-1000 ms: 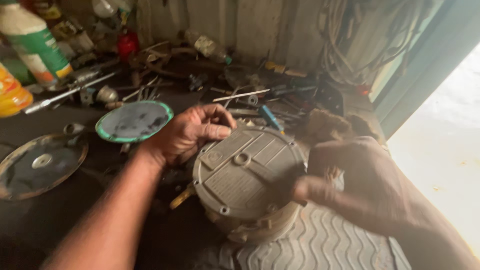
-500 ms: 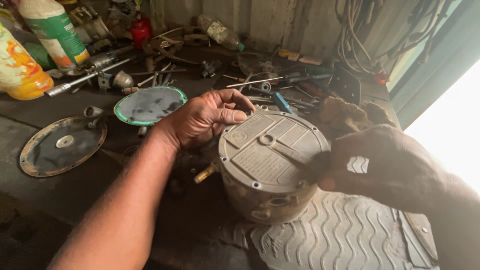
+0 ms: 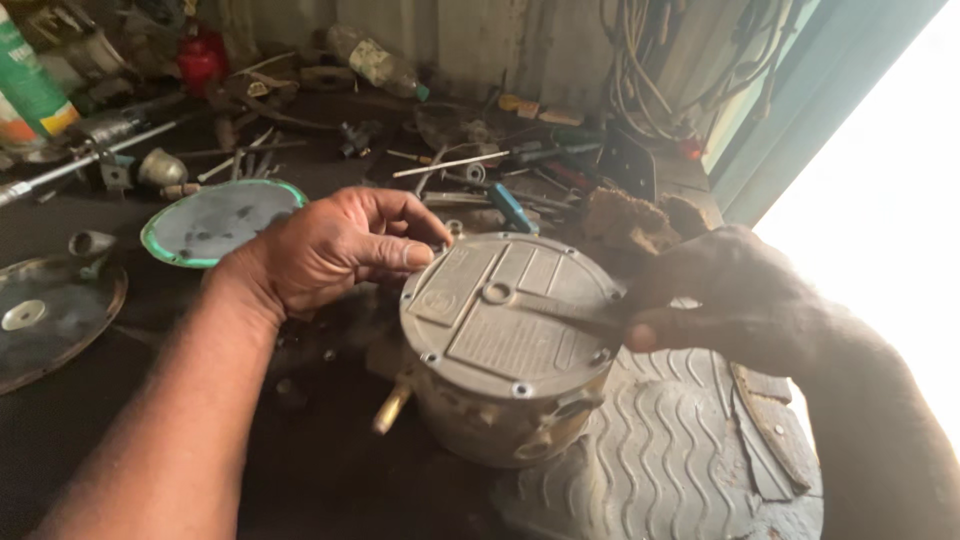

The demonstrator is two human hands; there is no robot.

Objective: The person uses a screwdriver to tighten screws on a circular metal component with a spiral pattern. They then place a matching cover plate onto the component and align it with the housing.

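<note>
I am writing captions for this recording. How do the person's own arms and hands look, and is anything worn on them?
Both are bare: no gloves, sleeves, watch or rings are visible. The left hand and its forearm look smudged with dark workshop grime. The right hand is in shadow against bright light, so its details are hard to see.

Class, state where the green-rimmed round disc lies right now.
In the head view the green-rimmed disc lies on the workbench, left of the left hand, behind its wrist.
</note>
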